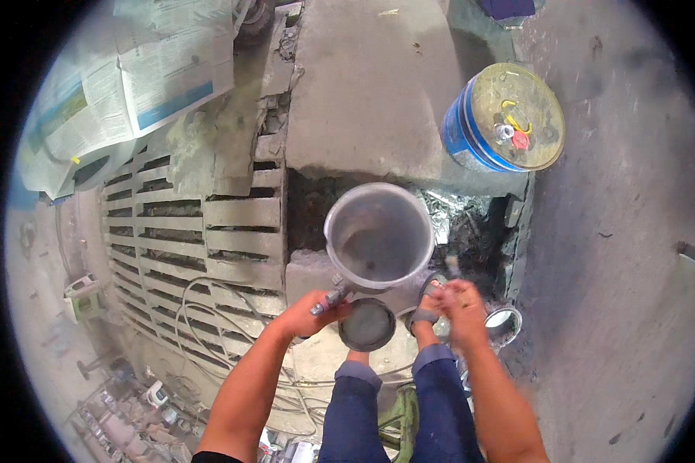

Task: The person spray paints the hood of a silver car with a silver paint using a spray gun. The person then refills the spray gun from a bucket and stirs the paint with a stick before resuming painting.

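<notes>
My left hand (310, 312) is closed round a metal spray gun (330, 298). A round dark cup (367, 325), open at the top with grey inside, sits beside that hand and appears to belong to the gun. Just beyond it stands a large pale grey bucket (333, 255), dark at the bottom inside. My right hand (462, 305), partly smeared by motion, is raised right of the bucket. Its fingers are pinched on a small brush-like stick (452, 265) whose exact kind is blurred. Below this hand is my sandalled foot (423, 315).
A blue drum (459, 127) with a yellow ring and red cap on its lid stands far right. An open can (515, 312) is near my right forearm. Left lie a slatted grating (243, 212), a loose hose (184, 297) and newspaper sheets (162, 69). A rubble-filled pit (475, 224) lies beyond the bucket.
</notes>
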`<state>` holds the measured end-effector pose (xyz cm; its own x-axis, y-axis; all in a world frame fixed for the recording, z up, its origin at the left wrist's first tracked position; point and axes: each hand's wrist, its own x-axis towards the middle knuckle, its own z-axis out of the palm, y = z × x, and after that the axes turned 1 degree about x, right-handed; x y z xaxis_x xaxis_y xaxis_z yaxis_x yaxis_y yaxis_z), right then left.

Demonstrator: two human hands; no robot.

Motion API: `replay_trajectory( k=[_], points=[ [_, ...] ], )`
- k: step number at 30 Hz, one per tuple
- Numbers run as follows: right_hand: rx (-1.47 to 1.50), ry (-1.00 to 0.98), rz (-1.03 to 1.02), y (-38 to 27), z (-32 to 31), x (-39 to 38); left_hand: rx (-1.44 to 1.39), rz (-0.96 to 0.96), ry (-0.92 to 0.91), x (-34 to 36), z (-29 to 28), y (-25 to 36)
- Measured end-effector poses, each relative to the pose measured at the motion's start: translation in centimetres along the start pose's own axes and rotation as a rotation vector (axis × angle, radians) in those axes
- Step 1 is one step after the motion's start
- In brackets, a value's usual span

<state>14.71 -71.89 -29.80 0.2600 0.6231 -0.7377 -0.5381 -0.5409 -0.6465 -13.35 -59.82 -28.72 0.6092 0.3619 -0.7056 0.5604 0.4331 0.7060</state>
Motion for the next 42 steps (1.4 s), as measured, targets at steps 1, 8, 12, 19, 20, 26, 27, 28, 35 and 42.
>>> replay_trajectory(
  k=[1,8,12,19,20,26,27,28,35,42],
  points=[
    [-0.008,-0.049,0.026,2.1,0.7,-0.7,-0.047,0.003,0.018,0.1,0.1,0.3],
    [0.18,-0.16,0.076,3.6,3.8,-3.1,-0.187,-0.052,0.12,0.3,0.2,2.7],
    [-0.094,-0.173,0.005,2.6,3.6,-2.4,-0.207,-0.072,0.142,0.6,0.5,3.5],
    [0.055,0.03,0.019,3.5,0.4,-2.0,-0.186,-0.021,0.303,2.7,1.9,-3.1],
    [0.044,0.055,0.008,3.6,-0.2,-2.1,-0.21,-0.023,0.338,3.1,2.2,-4.4],
    [0.14,0.237,0.002,8.1,-4.2,-3.1,-0.176,-0.14,0.445,6.8,4.2,-9.7],
    [0.154,0.259,0.003,9.0,-4.8,-3.3,-0.131,-0.19,0.43,7.4,4.3,-11.0],
    [0.168,0.277,0.003,9.6,-5.1,-3.7,-0.084,-0.238,0.421,7.9,4.4,-12.3],
    [0.268,0.399,-0.024,14.6,-5.3,-7.6,-0.049,-0.228,0.425,8.3,5.1,-18.2],
    [0.375,0.448,-0.084,16.4,-6.0,-8.6,0.658,0.334,0.674,4.9,6.9,-17.9]
  ],
)
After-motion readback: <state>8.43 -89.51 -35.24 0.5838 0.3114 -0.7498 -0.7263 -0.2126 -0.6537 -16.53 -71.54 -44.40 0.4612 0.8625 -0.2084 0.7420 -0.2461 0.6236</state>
